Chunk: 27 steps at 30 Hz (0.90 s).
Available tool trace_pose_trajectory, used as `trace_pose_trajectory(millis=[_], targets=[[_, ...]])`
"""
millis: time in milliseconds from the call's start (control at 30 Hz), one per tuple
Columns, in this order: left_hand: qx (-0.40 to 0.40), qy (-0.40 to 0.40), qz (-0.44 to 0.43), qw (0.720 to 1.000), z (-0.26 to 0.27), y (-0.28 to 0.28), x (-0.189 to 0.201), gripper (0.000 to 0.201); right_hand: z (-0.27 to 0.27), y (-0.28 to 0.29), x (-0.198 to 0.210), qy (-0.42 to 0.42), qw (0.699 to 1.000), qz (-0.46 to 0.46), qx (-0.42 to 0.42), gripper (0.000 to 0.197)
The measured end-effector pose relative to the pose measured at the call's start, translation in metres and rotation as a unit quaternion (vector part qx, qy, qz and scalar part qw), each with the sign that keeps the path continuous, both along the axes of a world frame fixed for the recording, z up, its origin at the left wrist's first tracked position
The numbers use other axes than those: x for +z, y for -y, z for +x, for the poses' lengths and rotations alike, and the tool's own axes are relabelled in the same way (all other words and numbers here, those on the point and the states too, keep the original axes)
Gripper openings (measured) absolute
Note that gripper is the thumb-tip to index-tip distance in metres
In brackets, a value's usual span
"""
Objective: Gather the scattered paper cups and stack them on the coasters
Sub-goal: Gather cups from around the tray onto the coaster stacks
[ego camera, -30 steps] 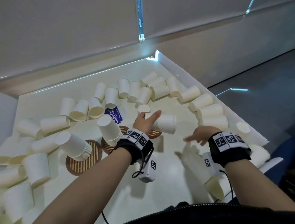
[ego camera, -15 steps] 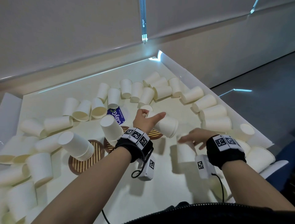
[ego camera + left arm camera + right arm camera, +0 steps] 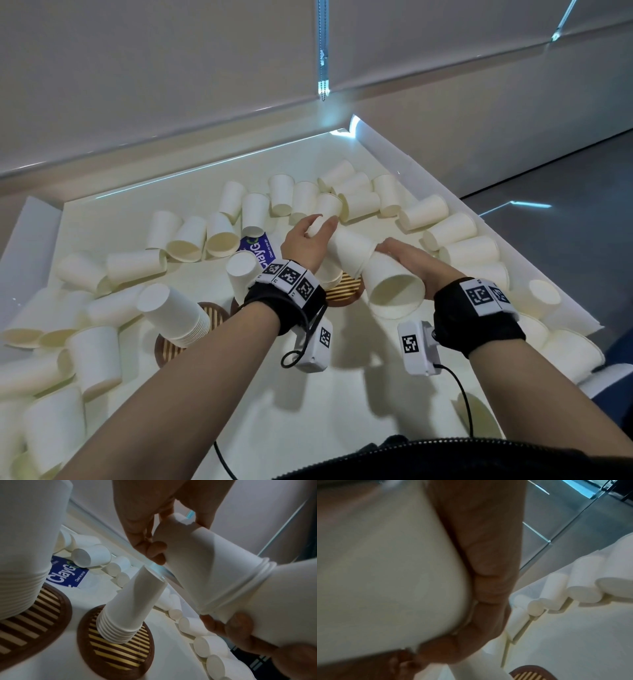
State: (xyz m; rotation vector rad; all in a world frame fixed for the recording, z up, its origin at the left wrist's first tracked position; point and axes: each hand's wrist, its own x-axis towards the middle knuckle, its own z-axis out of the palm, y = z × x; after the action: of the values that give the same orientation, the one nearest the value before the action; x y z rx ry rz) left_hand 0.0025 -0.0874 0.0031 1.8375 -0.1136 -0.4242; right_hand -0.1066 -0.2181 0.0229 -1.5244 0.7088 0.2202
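Note:
My left hand (image 3: 317, 231) grips a short nested stack of white paper cups (image 3: 342, 248), held on its side above the right striped coaster (image 3: 346, 291). My right hand (image 3: 399, 255) is curled round a single cup (image 3: 390, 289) whose base sits in the mouth of that stack. In the left wrist view the held stack (image 3: 197, 568) meets the single cup (image 3: 283, 601). The single cup (image 3: 385, 574) fills the right wrist view. A stack (image 3: 174, 313) stands on the left coaster (image 3: 212, 318), and another stack (image 3: 241, 274) on the middle coaster, which my left wrist mostly hides.
Loose cups (image 3: 455, 229) lie on their sides in an arc across the back and both sides of the white table (image 3: 257, 411). A blue packet (image 3: 258, 248) lies behind the coasters. A raised white rim (image 3: 411, 164) borders the right side, with dark floor beyond it.
My right hand took a cup from the table at the right, lifted it and pushed it into the stack in my left hand. The left hand rose slightly.

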Motion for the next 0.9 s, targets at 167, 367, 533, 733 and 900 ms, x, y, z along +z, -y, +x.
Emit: trace_pose_trajectory(millis=[167,367,533,733,900], targets=[[0.027,-0.036,-0.009,0.999,0.007,-0.004,0.001,0.057,0.014,0.000,0.008,-0.024,0.994,0.076,-0.078,0.030],[0.072,-0.043,-0.022,0.996,0.024,-0.011,0.002,0.055,0.025,-0.006,0.018,0.038,0.962,0.243,-0.122,0.024],[0.088,-0.045,-0.022,0.995,0.036,-0.022,0.004,0.048,0.031,-0.008,0.025,0.112,0.933,0.337,-0.052,0.043],[0.114,-0.062,-0.022,0.991,0.040,-0.028,0.002,0.038,0.028,-0.005,0.022,0.169,0.935,0.304,0.064,0.060],[0.144,-0.081,-0.051,0.985,0.044,-0.030,0.000,0.038,0.033,-0.006,0.021,0.160,0.958,0.227,0.075,0.054]])
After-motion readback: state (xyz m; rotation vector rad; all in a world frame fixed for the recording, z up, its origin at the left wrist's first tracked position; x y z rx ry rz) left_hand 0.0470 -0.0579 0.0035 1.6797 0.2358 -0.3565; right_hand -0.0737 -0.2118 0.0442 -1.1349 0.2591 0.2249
